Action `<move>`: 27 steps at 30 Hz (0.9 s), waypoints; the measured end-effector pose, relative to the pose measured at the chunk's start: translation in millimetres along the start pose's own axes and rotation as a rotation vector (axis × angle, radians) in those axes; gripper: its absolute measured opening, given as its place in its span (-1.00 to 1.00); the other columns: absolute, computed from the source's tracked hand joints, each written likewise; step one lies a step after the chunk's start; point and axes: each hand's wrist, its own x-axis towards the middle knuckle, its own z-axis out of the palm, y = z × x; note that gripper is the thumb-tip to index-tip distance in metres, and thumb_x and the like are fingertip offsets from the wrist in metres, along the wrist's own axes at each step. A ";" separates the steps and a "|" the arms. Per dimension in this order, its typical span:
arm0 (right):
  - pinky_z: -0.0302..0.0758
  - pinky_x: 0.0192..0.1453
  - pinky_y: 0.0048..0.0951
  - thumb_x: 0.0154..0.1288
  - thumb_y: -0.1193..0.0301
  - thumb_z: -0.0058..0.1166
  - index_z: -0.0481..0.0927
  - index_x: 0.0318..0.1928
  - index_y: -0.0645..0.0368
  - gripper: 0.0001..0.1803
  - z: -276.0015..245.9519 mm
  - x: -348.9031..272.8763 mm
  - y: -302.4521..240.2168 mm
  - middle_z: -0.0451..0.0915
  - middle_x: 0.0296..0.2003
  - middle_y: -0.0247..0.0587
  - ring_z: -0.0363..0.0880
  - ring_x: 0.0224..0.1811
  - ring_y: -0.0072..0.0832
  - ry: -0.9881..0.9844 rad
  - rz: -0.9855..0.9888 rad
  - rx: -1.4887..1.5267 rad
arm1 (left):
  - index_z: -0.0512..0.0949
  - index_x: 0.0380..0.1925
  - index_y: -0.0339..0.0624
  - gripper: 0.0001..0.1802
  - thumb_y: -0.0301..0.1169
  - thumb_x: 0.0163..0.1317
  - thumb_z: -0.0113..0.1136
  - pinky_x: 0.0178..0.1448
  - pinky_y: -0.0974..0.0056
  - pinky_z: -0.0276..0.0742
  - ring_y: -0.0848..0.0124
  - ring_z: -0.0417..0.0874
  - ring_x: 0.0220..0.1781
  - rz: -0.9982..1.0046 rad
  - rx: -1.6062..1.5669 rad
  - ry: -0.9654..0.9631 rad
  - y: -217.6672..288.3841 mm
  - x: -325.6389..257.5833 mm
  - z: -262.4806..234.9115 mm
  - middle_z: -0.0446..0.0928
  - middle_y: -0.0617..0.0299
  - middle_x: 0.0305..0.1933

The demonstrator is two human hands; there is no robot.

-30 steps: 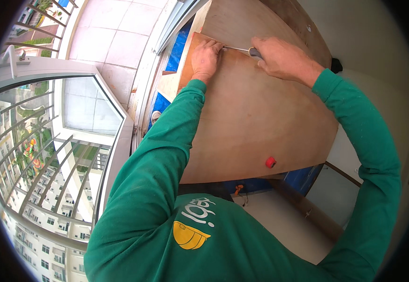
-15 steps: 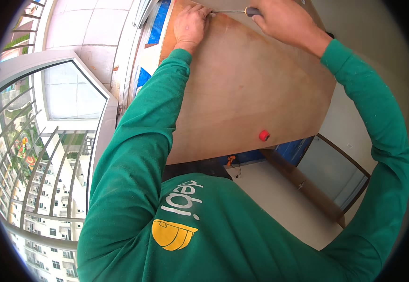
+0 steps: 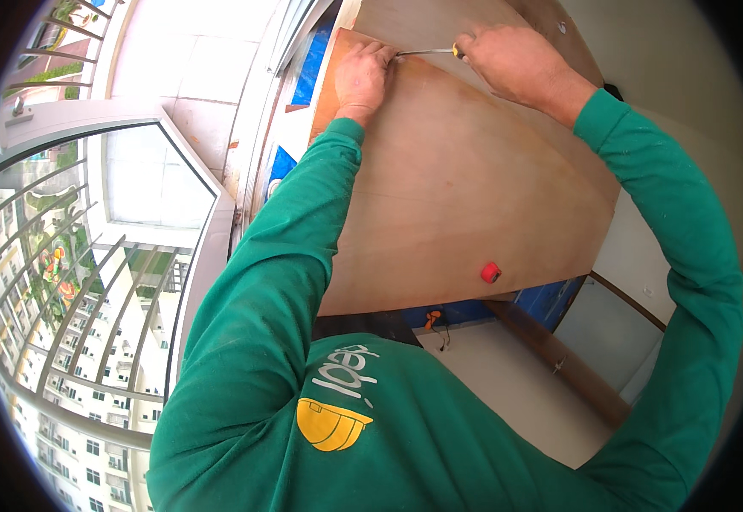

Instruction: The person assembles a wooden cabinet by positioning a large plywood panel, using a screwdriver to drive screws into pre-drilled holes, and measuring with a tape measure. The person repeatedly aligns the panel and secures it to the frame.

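Note:
My right hand [image 3: 512, 68] is wrapped round the handle of a screwdriver [image 3: 425, 52], whose metal shaft points left. Its tip reaches my left hand [image 3: 363, 78], which is closed at the fingertips at the far left corner of a large brown wooden board [image 3: 465, 188]. Whatever the left fingers pinch at the tip is too small to make out. Nearer to me on the board lies a small red object [image 3: 491, 272], rounded with a dark part, perhaps a tape measure.
To the left stands an open glazed window frame [image 3: 192, 247] with metal railings [image 3: 90, 316] and buildings beyond. Past the board's near edge, an orange object with a dark cord [image 3: 434, 319] lies on the floor. A brown door-like panel [image 3: 551, 358] is at the lower right.
The whole view has shifted, so the board and hands sit lower and slightly right. The screwdriver stays at the left fingertips; my right hand has turned on its handle.

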 end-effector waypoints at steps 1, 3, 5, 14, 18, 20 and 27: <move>0.53 -0.39 -0.37 0.44 0.33 0.23 0.66 -0.02 0.22 -0.76 -5.7 6.5 5.6 0.65 -0.33 -0.23 0.59 -0.40 -0.44 -0.115 0.259 0.407 | 0.83 -0.13 0.09 -0.84 -0.27 0.32 0.41 0.04 0.08 0.69 0.21 0.69 -0.04 0.004 0.000 -0.007 0.8 -1.0 -1.0 0.75 0.40 -0.13; 0.46 -0.47 -0.47 0.49 0.28 0.24 0.67 -0.03 0.18 -0.76 -16.4 12.6 16.1 0.58 -0.41 -0.32 0.51 -0.45 -0.55 -0.490 0.861 1.241 | 0.83 -0.13 0.09 -0.84 -0.28 0.33 0.41 0.04 0.08 0.69 0.21 0.69 -0.03 0.000 -0.005 -0.034 2.1 -2.2 -3.4 0.75 0.40 -0.13; 0.36 -0.52 -0.54 0.50 0.21 0.26 0.65 -0.09 0.15 -0.75 -18.3 11.7 16.4 0.48 -0.47 -0.40 0.44 -0.47 -0.62 -0.503 0.825 1.273 | 0.83 -0.11 0.10 -0.83 -0.28 0.33 0.41 0.05 0.08 0.69 0.22 0.69 -0.03 -0.002 -0.008 -0.030 2.3 1.3 -5.8 0.75 0.40 -0.13; 0.62 -0.11 -0.12 0.61 0.23 0.15 0.64 0.12 0.16 -0.71 9.6 -14.2 -10.1 0.65 -0.19 -0.18 0.68 -0.15 -0.19 0.106 -0.052 -0.197 | 0.77 -0.16 0.02 -0.86 -0.28 0.33 0.41 0.09 0.05 0.70 0.17 0.67 0.04 -0.051 -0.039 -0.006 0.3 -0.2 -5.6 0.68 0.33 -0.03; 0.54 -0.32 -0.28 0.60 0.18 0.19 0.67 0.08 0.18 -0.67 -9.9 8.8 -2.5 0.57 -0.36 -0.32 0.61 -0.33 -0.40 -0.238 0.398 0.529 | 0.77 -0.16 -0.01 -0.85 -0.29 0.32 0.42 0.09 0.03 0.69 0.15 0.66 0.06 -0.059 -0.021 -0.022 -1.8 1.1 -5.9 0.66 0.30 -0.01; 0.47 -0.41 -0.38 0.59 0.15 0.21 0.67 0.06 0.19 -0.65 -22.2 15.6 12.9 0.52 -0.41 -0.39 0.54 -0.39 -0.53 -0.517 0.941 1.290 | 0.78 -0.16 -0.02 -0.85 -0.29 0.33 0.44 0.08 0.02 0.68 0.14 0.66 0.04 -0.064 -0.036 -0.051 0.1 2.1 -6.3 0.68 0.31 -0.04; 0.54 -0.37 -0.26 0.61 0.24 0.10 0.65 -0.07 0.23 -0.72 14.0 -13.2 -5.1 0.62 -0.43 -0.25 0.62 -0.44 -0.33 0.133 0.072 0.331 | 0.79 -0.17 -0.01 -0.86 -0.30 0.32 0.44 0.07 0.03 0.68 0.15 0.67 0.04 -0.086 -0.053 -0.014 5.1 0.2 -6.7 0.69 0.32 -0.04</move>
